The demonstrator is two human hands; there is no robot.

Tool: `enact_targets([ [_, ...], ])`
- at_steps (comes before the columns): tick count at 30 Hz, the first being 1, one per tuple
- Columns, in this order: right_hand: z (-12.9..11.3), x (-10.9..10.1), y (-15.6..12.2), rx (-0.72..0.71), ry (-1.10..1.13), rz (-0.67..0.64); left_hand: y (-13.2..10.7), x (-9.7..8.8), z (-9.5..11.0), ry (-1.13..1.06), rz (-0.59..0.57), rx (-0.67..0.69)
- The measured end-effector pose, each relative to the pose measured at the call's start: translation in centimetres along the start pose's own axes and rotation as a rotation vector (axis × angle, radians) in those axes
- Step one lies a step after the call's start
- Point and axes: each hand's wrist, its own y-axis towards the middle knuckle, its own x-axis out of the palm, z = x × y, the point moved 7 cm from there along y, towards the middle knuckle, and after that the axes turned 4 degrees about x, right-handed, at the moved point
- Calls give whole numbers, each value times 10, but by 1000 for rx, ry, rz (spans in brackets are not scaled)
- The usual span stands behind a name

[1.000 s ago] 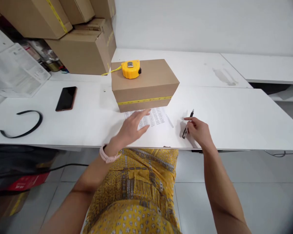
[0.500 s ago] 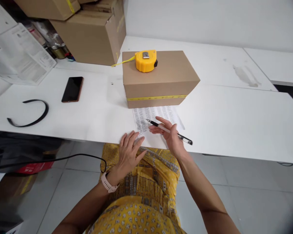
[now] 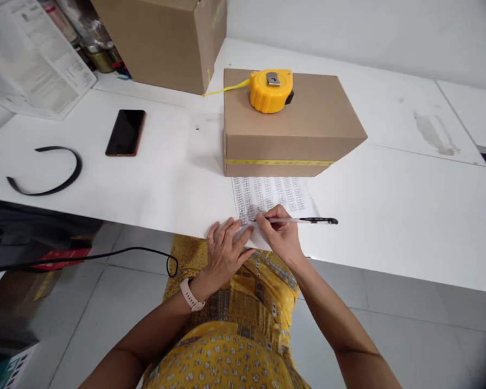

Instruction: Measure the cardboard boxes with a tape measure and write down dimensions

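Note:
A printed sheet of paper (image 3: 272,195) lies at the front edge of the white table (image 3: 389,205), partly tucked under a brown cardboard box (image 3: 291,124). My right hand (image 3: 281,237) grips a black pen (image 3: 303,220) with its tip on the sheet's lower part. My left hand (image 3: 225,253) lies flat with fingers spread on the sheet's near corner, a watch on its wrist. A yellow tape measure (image 3: 270,89) sits on top of the box, its tape running round the box.
A black phone (image 3: 126,132) and a curved black strap (image 3: 48,172) lie on the table to the left. A large cardboard box (image 3: 166,38) and printed packaging (image 3: 32,70) stand at the back left. A black cable (image 3: 105,259) hangs below the table edge.
My right hand picked the pen up from the table on the right and brought it to the sheet. My left hand slid back to the sheet's near corner. The view moved closer.

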Motion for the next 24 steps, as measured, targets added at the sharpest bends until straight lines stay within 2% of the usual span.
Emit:
enact_targets([
  [9, 0, 2, 2, -60, -124, 38, 1, -3, 1, 6, 11, 7],
  [16, 1, 3, 0, -66, -182, 17, 1, -3, 1, -19, 23, 1],
  [24, -1, 4, -2, -93, -234, 4, 1, -6, 3, -23, 104, 28],
])
